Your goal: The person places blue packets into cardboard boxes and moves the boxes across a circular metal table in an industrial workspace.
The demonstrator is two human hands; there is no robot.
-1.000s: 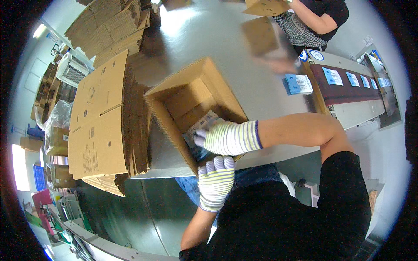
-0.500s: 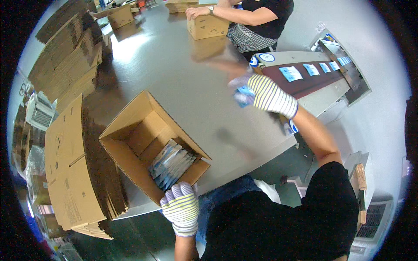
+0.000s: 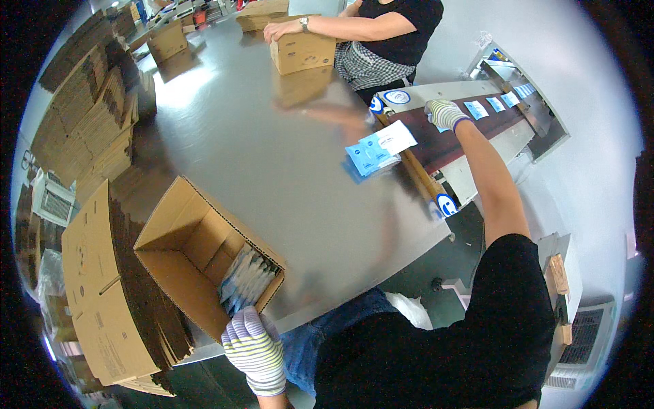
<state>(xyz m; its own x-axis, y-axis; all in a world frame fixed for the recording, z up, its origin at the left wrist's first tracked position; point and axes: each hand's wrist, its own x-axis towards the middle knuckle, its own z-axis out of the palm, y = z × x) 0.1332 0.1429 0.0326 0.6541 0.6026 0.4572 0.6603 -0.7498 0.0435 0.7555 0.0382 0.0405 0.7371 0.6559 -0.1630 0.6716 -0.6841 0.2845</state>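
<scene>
Now the left hand, in a striped knit glove, rests at the near edge of the surface, its fingers bent over the near corner of an open cardboard box. This box stands tilted near the left corner of the near edge, and a row of blue and white flat packets stands upright inside it, at the end closest to the hand. I cannot tell if the fingers really clamp the box wall or only lie on it.

The right hand, also gloved, is stretched far out to the right, over a dark conveyor belt beside the right edge of the surface. It lies flat on the belt with the fingers together; whether it holds something is not visible. More small blue packets lie in a line on the belt beyond this hand.

A small pile of blue packets with one white sheet lies on the surface just beside the belt, well apart from the box.

At the far edge another person in a black shirt holds a closed cardboard box. Stacks of flattened cardboard lie along the left edge.
</scene>
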